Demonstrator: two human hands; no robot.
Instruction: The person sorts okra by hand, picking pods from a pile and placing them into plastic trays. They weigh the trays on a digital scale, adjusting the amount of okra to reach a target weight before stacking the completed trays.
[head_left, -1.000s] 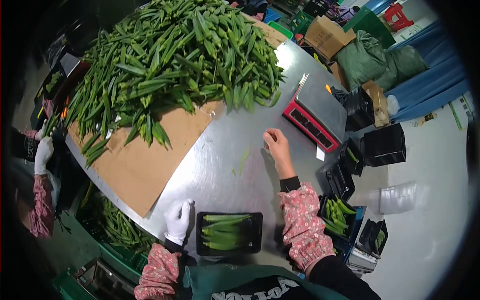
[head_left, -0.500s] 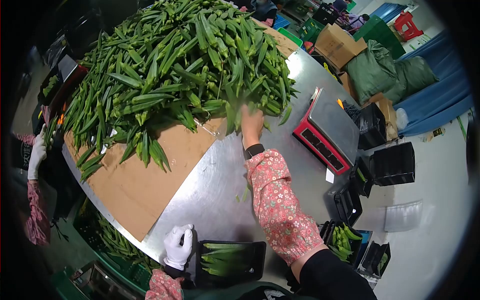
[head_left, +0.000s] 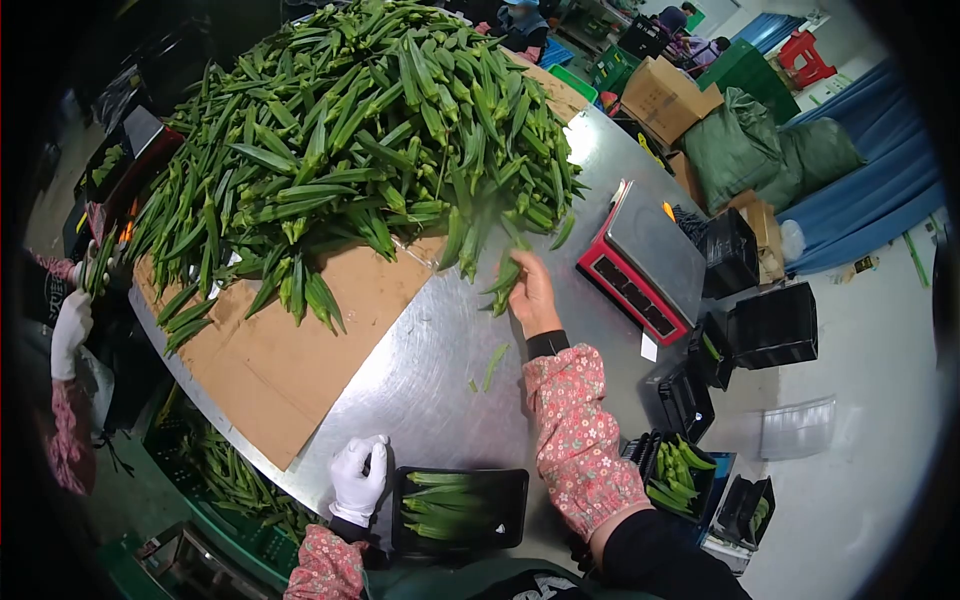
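A white glove (head_left: 352,486) covers my left hand (head_left: 360,478). I wear pink sleeves (head_left: 585,440) printed with small flowers, black cuffs (head_left: 547,344), black cloth (head_left: 665,560) above my right elbow and green clothing (head_left: 435,582) with pale lettering (head_left: 540,587).

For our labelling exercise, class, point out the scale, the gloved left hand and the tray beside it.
Scale (head_left: 655,245), head view: metal top plate.
Gloved left hand (head_left: 357,482), head view: middle of the glove.
Tray (head_left: 511,500), head view: bare floor, right side.

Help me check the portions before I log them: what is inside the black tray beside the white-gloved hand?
Inside the black tray, several green okra pods lie side by side. A small white spot shows at right. The floor beneath the pods is covered.
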